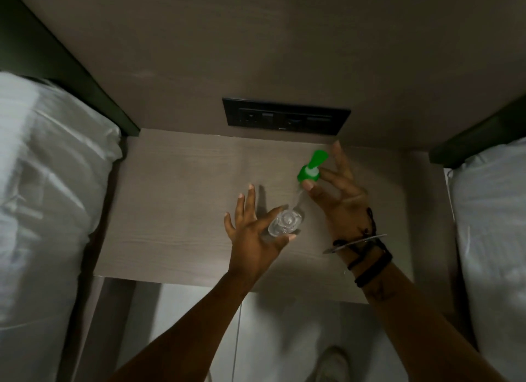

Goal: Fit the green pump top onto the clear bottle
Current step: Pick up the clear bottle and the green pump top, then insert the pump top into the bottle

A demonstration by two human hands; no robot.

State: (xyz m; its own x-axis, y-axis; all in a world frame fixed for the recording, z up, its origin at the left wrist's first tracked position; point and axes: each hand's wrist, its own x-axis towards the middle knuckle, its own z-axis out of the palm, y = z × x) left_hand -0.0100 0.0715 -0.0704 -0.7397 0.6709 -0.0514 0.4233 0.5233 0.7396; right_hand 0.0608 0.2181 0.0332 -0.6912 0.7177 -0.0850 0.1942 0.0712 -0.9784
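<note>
A: Nearest — left hand (250, 233). Grip state?

B: Thumb and forefinger clasp the clear bottle (284, 223), which stands upright on the table (176, 199); the other fingers are splayed.

A: Beyond it?

B: Right hand (338, 199) pinches the collar of the green pump top (308, 168) between thumb and fingertips, up and to the right of the bottle. Its dip tube (296, 202) slants down to the bottle mouth — tip at or just inside, cannot tell which.

A: Advice for the step?

B: Judgement only: steady the bottle, bring the pump upright over the neck so the tube feeds straight, then seat the collar squarely before any twist. Farthest, a socket panel (286, 117) on the wall.
</note>
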